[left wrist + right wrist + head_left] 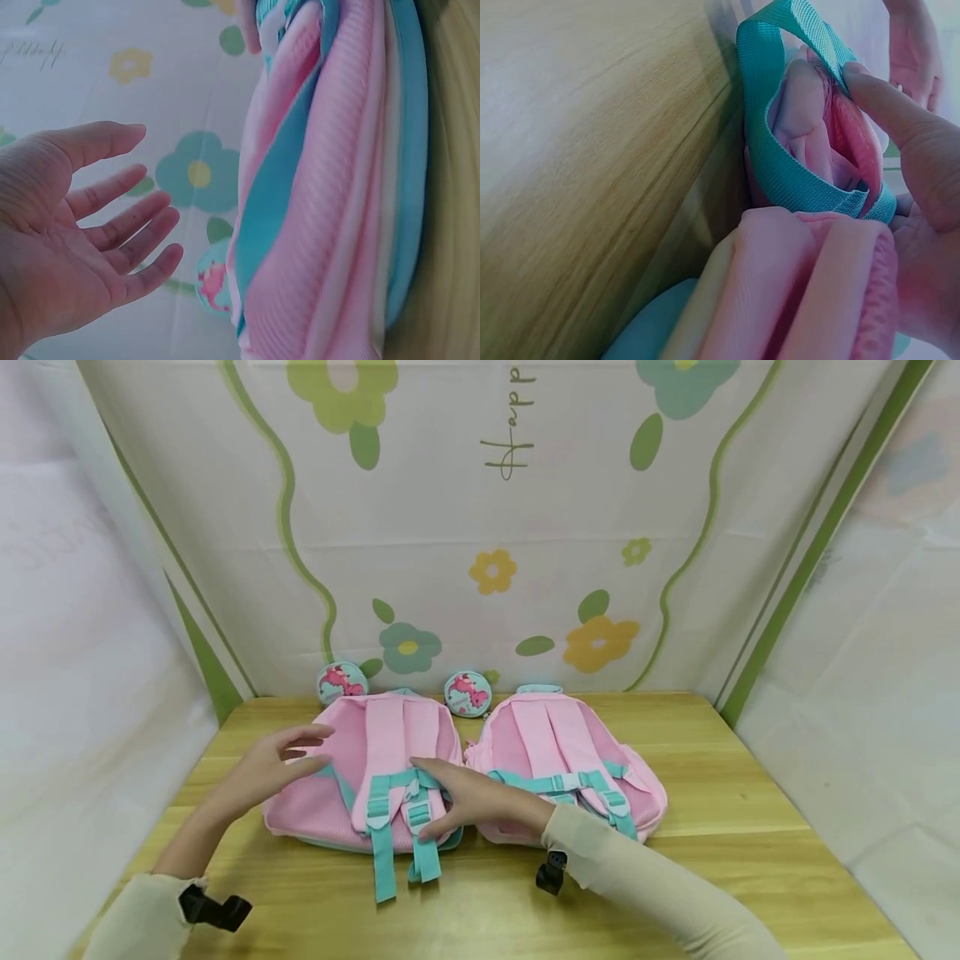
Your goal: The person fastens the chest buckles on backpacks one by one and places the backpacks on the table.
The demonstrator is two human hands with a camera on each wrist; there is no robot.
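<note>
Your left hand [262, 768] is spread, empty, beside the left-side pink backpack [322, 817] on the wooden tabletop [307, 902]; your right hand [474, 793] has its thumb against teal webbing [761, 97], pinching or not I can't tell: steady the pack before tugging

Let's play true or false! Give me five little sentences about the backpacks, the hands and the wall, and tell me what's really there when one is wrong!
1. Two pink backpacks lie on the table. True.
2. The right hand is at the left backpack's teal straps. True.
3. The left hand grips those straps too. False: its fingers hold nothing.
4. The backdrop is plain black. False: it is pale, with flowers and leaves.
5. Two round discs show pink pictures. True.
</note>
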